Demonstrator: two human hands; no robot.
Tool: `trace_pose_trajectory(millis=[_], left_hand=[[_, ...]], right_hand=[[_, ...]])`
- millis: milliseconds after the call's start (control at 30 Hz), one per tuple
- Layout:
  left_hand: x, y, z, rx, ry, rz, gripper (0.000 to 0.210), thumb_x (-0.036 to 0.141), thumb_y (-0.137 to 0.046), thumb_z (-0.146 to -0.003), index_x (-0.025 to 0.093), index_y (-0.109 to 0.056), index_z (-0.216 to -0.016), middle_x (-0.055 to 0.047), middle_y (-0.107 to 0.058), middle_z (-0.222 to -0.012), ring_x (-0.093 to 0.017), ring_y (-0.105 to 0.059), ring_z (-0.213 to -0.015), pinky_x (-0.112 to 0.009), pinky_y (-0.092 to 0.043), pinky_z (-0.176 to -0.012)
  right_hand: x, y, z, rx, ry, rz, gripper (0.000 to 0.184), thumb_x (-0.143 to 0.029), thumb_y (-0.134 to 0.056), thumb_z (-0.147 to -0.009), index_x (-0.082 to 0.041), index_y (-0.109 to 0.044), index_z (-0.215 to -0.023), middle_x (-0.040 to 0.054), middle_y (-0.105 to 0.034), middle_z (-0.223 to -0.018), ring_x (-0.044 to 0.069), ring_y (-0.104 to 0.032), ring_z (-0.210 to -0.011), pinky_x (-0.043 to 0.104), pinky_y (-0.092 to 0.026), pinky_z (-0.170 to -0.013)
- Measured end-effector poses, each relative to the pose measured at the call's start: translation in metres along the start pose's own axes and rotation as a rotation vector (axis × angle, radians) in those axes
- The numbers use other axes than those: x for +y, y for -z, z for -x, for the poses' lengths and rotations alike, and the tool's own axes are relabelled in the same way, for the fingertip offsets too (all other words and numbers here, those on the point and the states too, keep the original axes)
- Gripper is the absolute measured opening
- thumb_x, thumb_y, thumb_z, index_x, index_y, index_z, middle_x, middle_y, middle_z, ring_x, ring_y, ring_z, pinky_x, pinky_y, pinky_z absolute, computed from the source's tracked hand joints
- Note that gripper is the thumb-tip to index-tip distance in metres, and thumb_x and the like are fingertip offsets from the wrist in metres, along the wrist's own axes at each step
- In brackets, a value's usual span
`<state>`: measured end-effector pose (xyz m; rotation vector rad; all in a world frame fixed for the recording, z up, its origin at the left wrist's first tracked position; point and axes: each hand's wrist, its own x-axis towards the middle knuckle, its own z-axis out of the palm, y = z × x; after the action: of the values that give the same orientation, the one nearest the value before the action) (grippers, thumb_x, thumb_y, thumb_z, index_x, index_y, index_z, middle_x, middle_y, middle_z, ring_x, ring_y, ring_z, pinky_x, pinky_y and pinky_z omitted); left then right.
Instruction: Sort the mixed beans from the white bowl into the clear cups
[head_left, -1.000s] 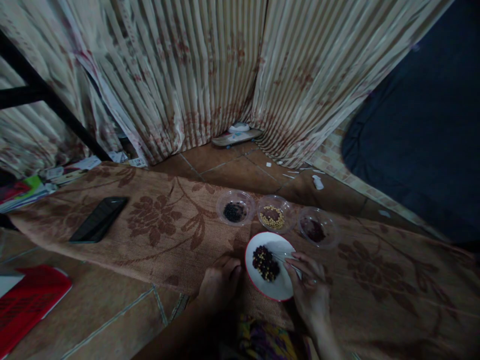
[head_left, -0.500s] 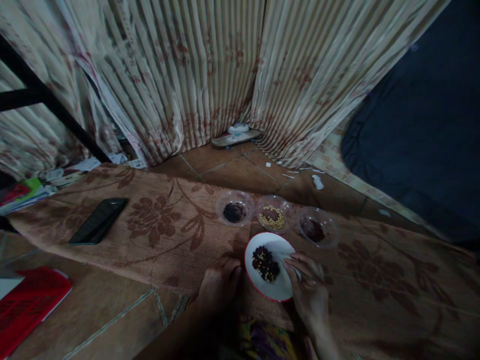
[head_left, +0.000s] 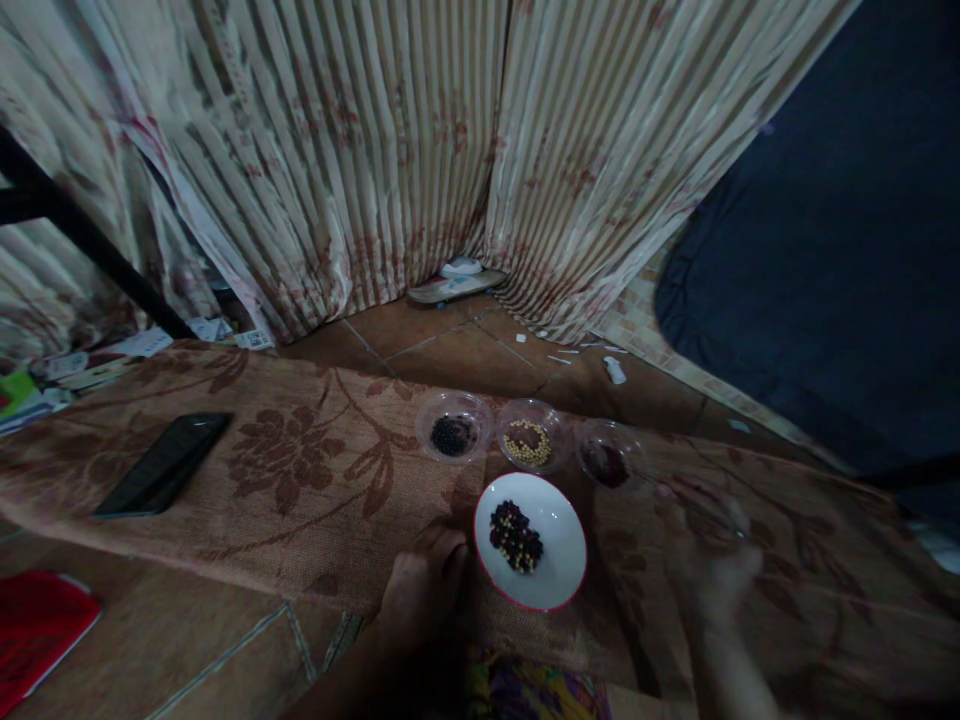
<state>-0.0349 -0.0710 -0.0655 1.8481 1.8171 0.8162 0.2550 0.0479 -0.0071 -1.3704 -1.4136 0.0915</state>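
Phone [head_left: 165, 465] lies on patterned cloth [head_left: 352, 545], between nine and ten o'clock from the white bowl [head_left: 561, 535]. Left hand [head_left: 424, 580] is curled just beside the bowl, near half past eight; whether it grips anything, I cannot tell. Clear cups [head_left: 427, 424] of black, yellow and dark red beans sit at eleven, twelve and half past one. The bowl holds mixed beans [head_left: 516, 538]. Right hand [head_left: 709, 550], blurred, well apart at three, pinches a thin tool [head_left: 739, 533].

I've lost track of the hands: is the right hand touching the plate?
No, the right hand is right of the plate, with cloth showing between them.
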Motion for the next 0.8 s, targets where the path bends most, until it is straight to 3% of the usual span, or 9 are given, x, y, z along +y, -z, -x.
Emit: trace_pose_trajectory(millis=[167,500,800], left_hand=[[0.002,0.001,0.0,0.019,0.014,0.019,0.02,0.024,-0.043,-0.093,0.024,-0.063,-0.091,-0.003,-0.067,-0.09,-0.016,-0.064,-0.084,-0.024,-0.05,-0.071],[0.005,0.002,0.0,0.023,0.023,-0.003,0.023,0.023,-0.043,-0.094,0.024,-0.065,-0.09,-0.003,-0.067,-0.089,-0.015,-0.064,-0.084,-0.023,-0.05,-0.074],[0.004,0.002,0.001,-0.014,0.033,-0.001,0.022,0.023,-0.041,-0.096,0.024,-0.063,-0.092,-0.002,-0.068,-0.093,-0.015,-0.064,-0.087,-0.025,-0.049,-0.078]], right_hand=[[0.015,0.002,0.004,0.033,-0.039,0.052,0.031,-0.045,-0.066,-0.078,-0.015,-0.071,-0.08,0.0125,-0.069,-0.092,0.025,-0.062,-0.09,0.046,-0.047,-0.087],[-0.025,0.003,0.059,-0.248,-0.27,-0.066,0.029,-0.046,-0.068,-0.074,-0.018,-0.072,-0.081,0.0111,-0.069,-0.093,0.026,-0.063,-0.089,0.04,-0.051,-0.076],[-0.035,-0.004,0.077,-0.464,-0.134,-0.103,0.02,-0.041,-0.066,-0.079,-0.022,-0.074,-0.081,0.0077,-0.07,-0.09,0.023,-0.064,-0.085,0.037,-0.051,-0.074]])
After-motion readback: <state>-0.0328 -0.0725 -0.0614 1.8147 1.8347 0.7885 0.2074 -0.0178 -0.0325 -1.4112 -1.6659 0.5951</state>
